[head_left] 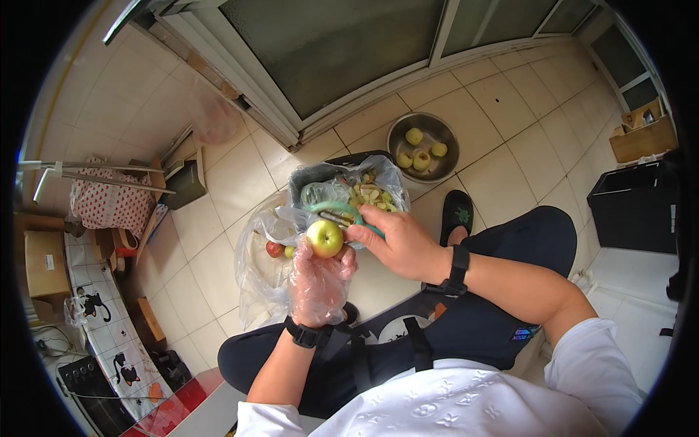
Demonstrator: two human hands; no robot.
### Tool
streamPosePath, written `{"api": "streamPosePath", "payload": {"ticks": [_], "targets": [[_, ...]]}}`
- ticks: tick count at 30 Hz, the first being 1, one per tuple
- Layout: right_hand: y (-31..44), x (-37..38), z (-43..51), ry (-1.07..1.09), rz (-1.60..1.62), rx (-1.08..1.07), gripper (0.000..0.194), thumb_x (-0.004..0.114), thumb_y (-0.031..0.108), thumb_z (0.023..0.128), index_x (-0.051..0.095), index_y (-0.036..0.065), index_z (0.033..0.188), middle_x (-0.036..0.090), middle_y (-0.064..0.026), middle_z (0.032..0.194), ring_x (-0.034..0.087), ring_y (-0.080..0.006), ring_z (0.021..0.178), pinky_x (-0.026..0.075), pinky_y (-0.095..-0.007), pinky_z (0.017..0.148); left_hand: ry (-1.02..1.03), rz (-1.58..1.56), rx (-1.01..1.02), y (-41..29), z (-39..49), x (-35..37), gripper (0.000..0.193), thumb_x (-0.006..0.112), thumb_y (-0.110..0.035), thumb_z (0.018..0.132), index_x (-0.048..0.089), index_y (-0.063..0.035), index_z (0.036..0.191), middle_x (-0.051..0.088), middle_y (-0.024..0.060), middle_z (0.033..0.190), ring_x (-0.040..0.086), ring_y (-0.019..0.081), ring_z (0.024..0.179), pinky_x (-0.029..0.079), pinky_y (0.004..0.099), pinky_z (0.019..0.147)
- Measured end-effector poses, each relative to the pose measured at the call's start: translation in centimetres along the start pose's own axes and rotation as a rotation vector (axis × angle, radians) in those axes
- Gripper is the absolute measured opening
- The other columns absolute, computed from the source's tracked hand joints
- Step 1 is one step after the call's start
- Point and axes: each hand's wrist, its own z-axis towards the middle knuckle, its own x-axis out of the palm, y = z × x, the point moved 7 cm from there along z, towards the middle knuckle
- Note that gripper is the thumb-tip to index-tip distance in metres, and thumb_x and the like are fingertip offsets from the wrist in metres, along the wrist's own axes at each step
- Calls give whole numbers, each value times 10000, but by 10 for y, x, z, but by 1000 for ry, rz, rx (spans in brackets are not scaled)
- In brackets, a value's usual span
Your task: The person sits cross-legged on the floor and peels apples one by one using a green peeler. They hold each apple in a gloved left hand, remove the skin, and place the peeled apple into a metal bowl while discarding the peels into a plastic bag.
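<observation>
A yellow-green apple (325,238) rests in my left hand (321,284), which wears a clear plastic glove. My right hand (401,240) is bare and grips a green-handled peeler (333,209), its blade close to the apple's upper edge. Whether the blade touches the skin, I cannot tell. Beneath the hands stands a dark bin (297,183) lined with a clear bag, and apple peelings (374,196) lie inside it. Left of my gloved hand, a thin plastic bag (254,284) on the floor has a red apple (274,249) in it.
A steel bowl (423,117) beyond the bin holds several peeled apples (414,136). Glass sliding doors (349,49) border the tiled floor (491,136). At right sits a black box (633,207); a heart-patterned bag (112,191) is at left. My slippered foot (457,216) is near the bowl.
</observation>
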Motion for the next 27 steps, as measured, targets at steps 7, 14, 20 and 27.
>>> {"api": "streamPosePath", "payload": {"ticks": [7, 14, 20, 27], "targets": [[12, 7, -6, 78, -164, -58, 311, 583, 338, 1031, 562, 34, 969, 659, -204, 718, 666, -435, 732, 509, -522, 632, -85, -112, -51, 17, -3, -10, 578, 428, -597, 1037, 568, -64, 1210, 582, 39, 892, 451, 149, 690, 350, 297, 647], [-10, 1, 5, 33, -193, 24, 353, 574, 361, 1036, 559, 29, 919, 637, -208, 692, 647, -442, 696, 489, -526, 618, -6, -52, -104, 13, -8, -1, 523, 454, -598, 1029, 571, -113, 1184, 554, 30, 887, 447, 137, 648, 360, 269, 597], [-15, -3, 5, 13, -100, 46, 372, 551, 384, 1050, 561, 31, 935, 627, -210, 687, 629, -443, 674, 475, -523, 615, -61, 5, -93, 6, -5, -4, 607, 350, -676, 1043, 557, -122, 1176, 527, 31, 868, 426, 135, 635, 355, 260, 595], [9, 8, -5, 124, -126, 2, 365, 554, 381, 1047, 573, 30, 945, 641, -210, 706, 644, -435, 692, 479, -519, 618, -72, 72, -58, 8, -3, -13, 642, 310, -681, 1053, 552, -92, 1134, 509, 12, 830, 414, 131, 636, 348, 274, 600]]}}
